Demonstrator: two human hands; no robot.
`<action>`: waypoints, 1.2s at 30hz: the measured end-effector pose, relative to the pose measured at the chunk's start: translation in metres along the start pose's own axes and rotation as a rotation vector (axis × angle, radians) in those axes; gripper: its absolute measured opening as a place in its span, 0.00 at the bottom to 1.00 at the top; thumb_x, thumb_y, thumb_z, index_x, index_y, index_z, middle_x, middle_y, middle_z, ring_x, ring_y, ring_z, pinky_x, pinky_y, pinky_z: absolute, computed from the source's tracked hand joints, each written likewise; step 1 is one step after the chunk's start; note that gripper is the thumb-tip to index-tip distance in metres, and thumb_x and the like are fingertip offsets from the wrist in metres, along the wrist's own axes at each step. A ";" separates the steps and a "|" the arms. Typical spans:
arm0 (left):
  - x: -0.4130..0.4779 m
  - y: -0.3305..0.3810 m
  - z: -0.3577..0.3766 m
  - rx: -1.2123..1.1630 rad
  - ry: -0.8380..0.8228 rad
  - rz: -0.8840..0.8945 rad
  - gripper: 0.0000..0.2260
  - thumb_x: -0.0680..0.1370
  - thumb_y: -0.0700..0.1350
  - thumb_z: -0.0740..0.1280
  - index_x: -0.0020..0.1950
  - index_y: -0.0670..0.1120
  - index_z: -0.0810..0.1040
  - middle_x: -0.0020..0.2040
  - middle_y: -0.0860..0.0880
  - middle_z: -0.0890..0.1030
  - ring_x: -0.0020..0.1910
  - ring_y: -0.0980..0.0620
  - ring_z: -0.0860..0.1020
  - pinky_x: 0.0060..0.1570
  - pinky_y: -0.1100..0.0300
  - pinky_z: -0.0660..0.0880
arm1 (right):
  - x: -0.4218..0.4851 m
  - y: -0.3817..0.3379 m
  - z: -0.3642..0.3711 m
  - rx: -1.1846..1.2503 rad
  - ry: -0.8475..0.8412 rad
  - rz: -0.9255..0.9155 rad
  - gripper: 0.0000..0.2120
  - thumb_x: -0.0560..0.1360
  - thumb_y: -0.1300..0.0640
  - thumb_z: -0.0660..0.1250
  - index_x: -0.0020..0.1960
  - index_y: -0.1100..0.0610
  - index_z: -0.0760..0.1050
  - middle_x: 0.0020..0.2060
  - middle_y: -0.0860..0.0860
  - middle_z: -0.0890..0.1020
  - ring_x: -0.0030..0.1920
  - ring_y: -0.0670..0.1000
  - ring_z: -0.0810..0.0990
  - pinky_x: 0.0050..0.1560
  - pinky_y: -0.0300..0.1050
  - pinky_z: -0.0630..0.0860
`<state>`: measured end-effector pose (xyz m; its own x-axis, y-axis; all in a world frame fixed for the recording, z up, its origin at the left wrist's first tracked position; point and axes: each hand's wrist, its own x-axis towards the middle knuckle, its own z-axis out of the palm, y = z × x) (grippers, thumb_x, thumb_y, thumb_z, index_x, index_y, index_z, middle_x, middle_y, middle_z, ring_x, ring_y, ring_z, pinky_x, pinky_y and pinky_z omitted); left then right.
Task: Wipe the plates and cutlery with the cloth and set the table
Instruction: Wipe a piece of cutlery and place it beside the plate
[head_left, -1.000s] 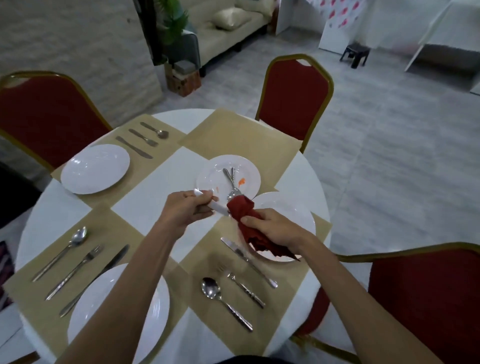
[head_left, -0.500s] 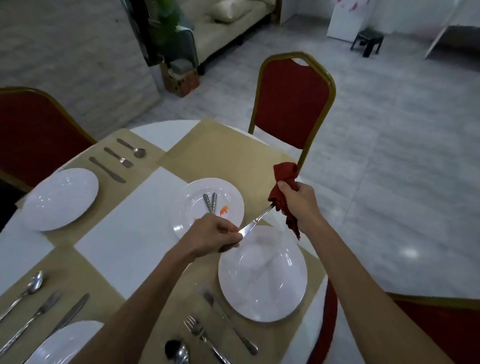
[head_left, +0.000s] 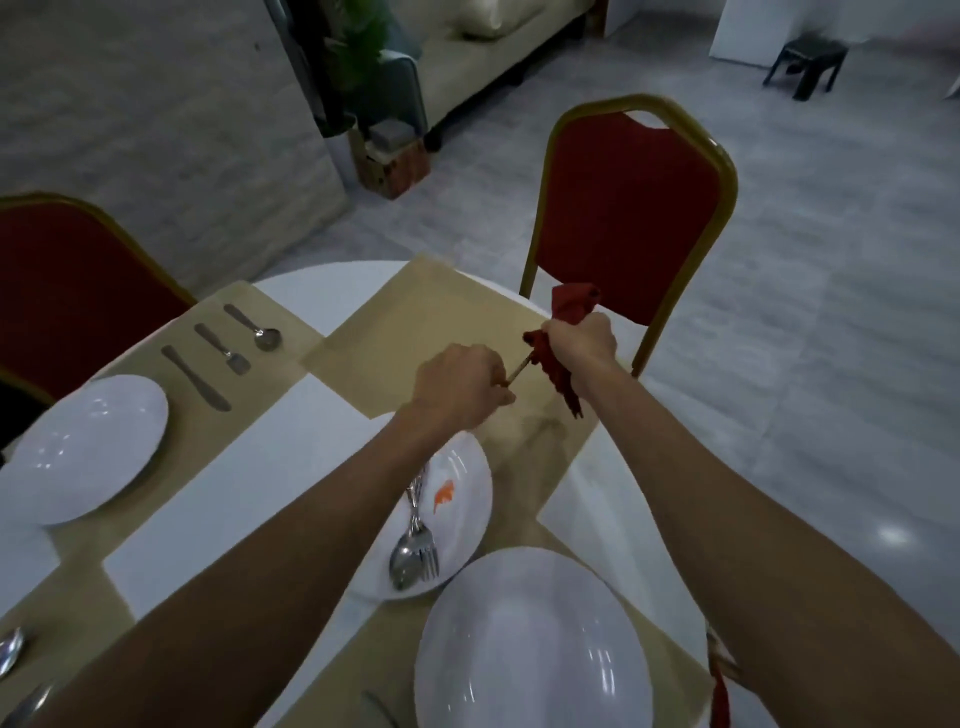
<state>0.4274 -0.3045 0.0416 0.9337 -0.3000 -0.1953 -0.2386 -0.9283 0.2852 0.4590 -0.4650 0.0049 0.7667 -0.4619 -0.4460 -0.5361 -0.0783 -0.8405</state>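
My left hand (head_left: 460, 387) grips the handle of a knife (head_left: 518, 372) above the far tan placemat (head_left: 426, 322). My right hand (head_left: 582, 343) holds the dark red cloth (head_left: 569, 306) bunched around the knife's blade, so most of the blade is hidden. Below my left forearm, a white plate (head_left: 467, 488) with an orange smear carries a spoon (head_left: 404, 556) and a fork (head_left: 427, 545). A clean white plate (head_left: 530, 649) lies nearest me.
On the left placemat lie a white plate (head_left: 85, 447), a knife (head_left: 195, 376), a fork (head_left: 222, 348) and a spoon (head_left: 254, 326). Red gold-framed chairs stand at the far side (head_left: 628, 208) and the left (head_left: 62, 291). More cutlery (head_left: 10, 654) shows at the lower left edge.
Both hands have moved away from me, from over the plates to above the far placemat. The view has shifted forward, and the cloth has slid closer along the knife toward my left hand.
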 end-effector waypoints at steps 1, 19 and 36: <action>0.018 -0.004 0.000 -0.068 0.028 -0.025 0.11 0.74 0.55 0.74 0.52 0.51 0.85 0.48 0.50 0.85 0.49 0.48 0.81 0.49 0.53 0.79 | 0.012 -0.002 0.006 0.015 0.008 0.001 0.13 0.75 0.55 0.68 0.55 0.63 0.77 0.39 0.58 0.83 0.32 0.55 0.82 0.22 0.38 0.72; 0.110 -0.071 0.054 -0.196 -0.024 -0.148 0.07 0.72 0.51 0.78 0.45 0.49 0.87 0.43 0.51 0.85 0.46 0.51 0.82 0.51 0.52 0.80 | 0.074 0.046 0.046 0.137 0.006 0.014 0.09 0.78 0.49 0.70 0.49 0.55 0.79 0.39 0.51 0.84 0.40 0.52 0.84 0.43 0.50 0.83; 0.093 -0.087 0.079 -0.284 0.149 -0.186 0.10 0.72 0.48 0.78 0.47 0.43 0.86 0.43 0.47 0.85 0.43 0.52 0.81 0.48 0.58 0.77 | 0.065 0.068 0.040 -0.317 -0.130 -0.218 0.22 0.82 0.45 0.64 0.71 0.54 0.69 0.52 0.51 0.81 0.49 0.52 0.81 0.51 0.50 0.78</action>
<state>0.5138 -0.2689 -0.0757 0.9877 -0.0776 -0.1357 0.0027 -0.8595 0.5111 0.4866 -0.4654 -0.0939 0.9016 -0.2905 -0.3205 -0.4233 -0.4401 -0.7919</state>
